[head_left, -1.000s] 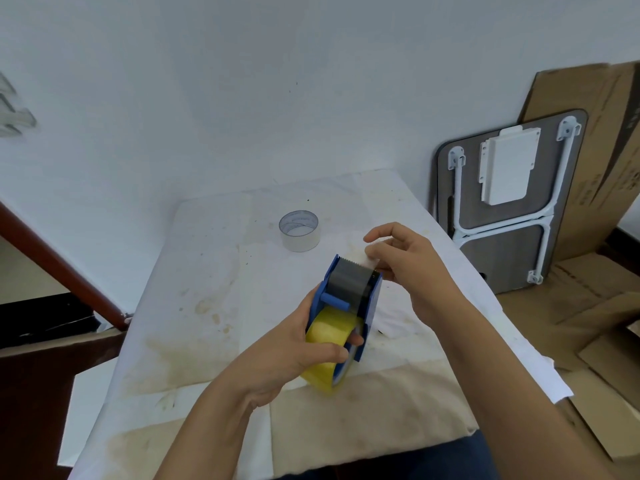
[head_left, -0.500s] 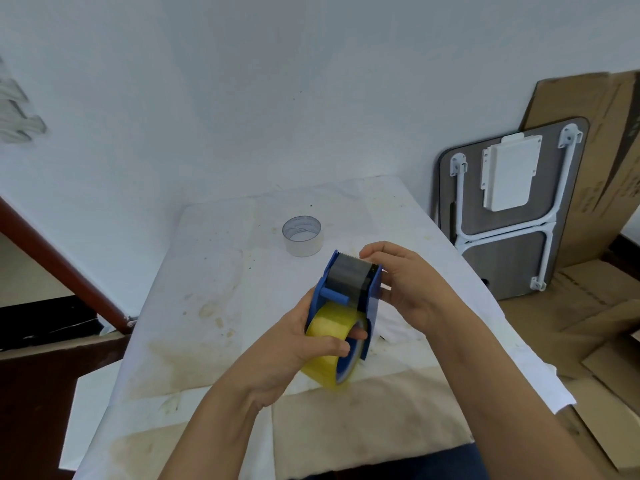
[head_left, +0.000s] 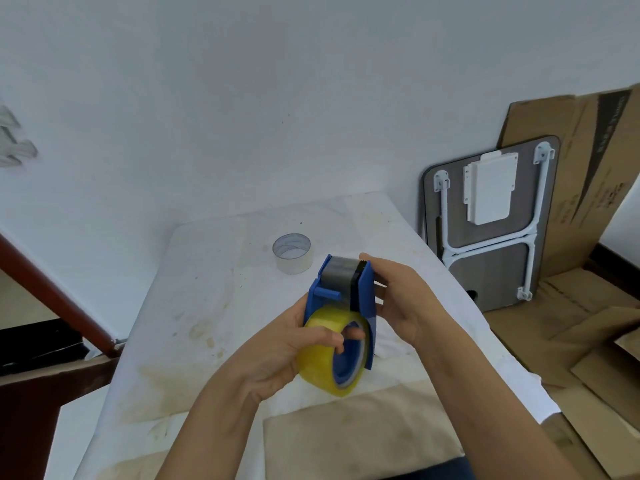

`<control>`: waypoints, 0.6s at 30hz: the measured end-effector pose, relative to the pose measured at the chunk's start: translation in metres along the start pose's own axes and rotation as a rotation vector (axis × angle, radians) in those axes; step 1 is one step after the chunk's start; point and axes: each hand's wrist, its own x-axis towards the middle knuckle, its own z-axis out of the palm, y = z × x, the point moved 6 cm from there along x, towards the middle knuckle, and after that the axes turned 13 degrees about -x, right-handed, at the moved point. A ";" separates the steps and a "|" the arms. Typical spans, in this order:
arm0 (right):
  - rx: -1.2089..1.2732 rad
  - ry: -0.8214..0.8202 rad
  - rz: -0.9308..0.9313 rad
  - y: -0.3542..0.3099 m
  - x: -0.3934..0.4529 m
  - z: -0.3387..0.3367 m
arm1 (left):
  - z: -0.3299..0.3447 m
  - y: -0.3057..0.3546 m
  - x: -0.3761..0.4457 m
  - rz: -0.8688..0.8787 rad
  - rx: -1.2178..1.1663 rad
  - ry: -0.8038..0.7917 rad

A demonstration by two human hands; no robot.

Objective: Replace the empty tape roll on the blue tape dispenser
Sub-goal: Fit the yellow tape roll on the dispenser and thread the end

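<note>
I hold the blue tape dispenser (head_left: pixel 365 292) above the middle of the table, its grey plate and toothed blade pointing away from me. A full yellow tape roll (head_left: pixel 320 358) sits on its blue hub. My left hand (head_left: pixel 277 348) grips the roll from the left, with the thumb over its top and a fingertip inside the core. My right hand (head_left: pixel 398 299) clasps the dispenser's right side wall, fingers near the blade. The empty clear tape roll (head_left: pixel 293 253) stands on the table behind the dispenser, apart from both hands.
The white, stained table cover (head_left: pixel 194 306) reaches the wall at the back. A folded grey table with white legs (head_left: pixel 491 223) leans on the wall at right, beside flattened cardboard (head_left: pixel 588 188). A brown wooden rail (head_left: pixel 52 292) runs along the left.
My right hand came down from pinching at the blade end and now clasps the dispenser's right side. The left hand kept its grip on the roll.
</note>
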 end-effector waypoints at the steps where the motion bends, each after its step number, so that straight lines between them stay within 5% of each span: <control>1: -0.009 -0.009 -0.006 0.000 0.000 0.000 | 0.000 0.000 0.000 -0.004 -0.013 -0.002; 6: -0.141 -0.068 -0.140 -0.006 -0.002 0.002 | -0.001 0.003 0.000 -0.012 -0.068 0.006; 12: -0.554 0.094 -0.374 -0.007 -0.008 0.005 | -0.002 0.009 0.000 0.036 -0.216 0.032; 18: -0.548 -0.309 -0.285 -0.001 -0.015 0.017 | -0.004 0.007 -0.002 0.007 -0.315 0.096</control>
